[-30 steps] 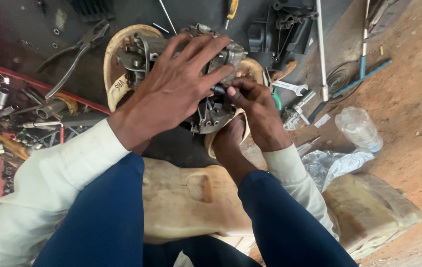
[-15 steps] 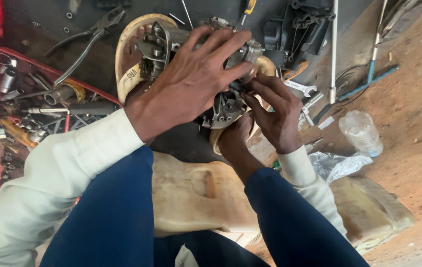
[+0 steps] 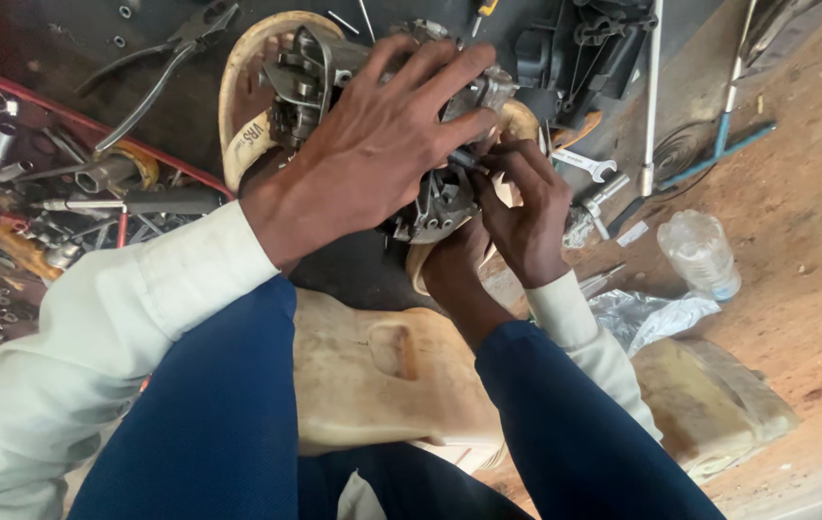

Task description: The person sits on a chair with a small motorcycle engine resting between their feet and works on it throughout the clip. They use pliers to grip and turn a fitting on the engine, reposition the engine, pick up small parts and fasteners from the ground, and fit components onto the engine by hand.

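Engine part (image 3: 430, 197): grey metal casting, resting on a tan ring (image 3: 237, 116) over a dark mat (image 3: 141, 106).

Left hand (image 3: 372, 164): fingers spread and pressed over the part's top, gripping it.

Right hand (image 3: 526, 217): fingers pinched on a small dark piece at the part's right edge, just below the left fingertips; what the piece is cannot be told.

Label: pale strip with dark print on the ring, left of the left wrist.

Bottle (image 3: 700, 252): clear plastic, lying on the dirt floor well right of the right hand. Crumpled silver wrapper (image 3: 647, 318) just below it.

Pliers (image 3: 165, 67): on the mat, up-left of the left fingers. Spanner (image 3: 586, 166): just right of the right fingers.

Red tray (image 3: 6, 193): far left, holding sockets.

Open room: bare dirt right of the bottle; mat edge crowded.
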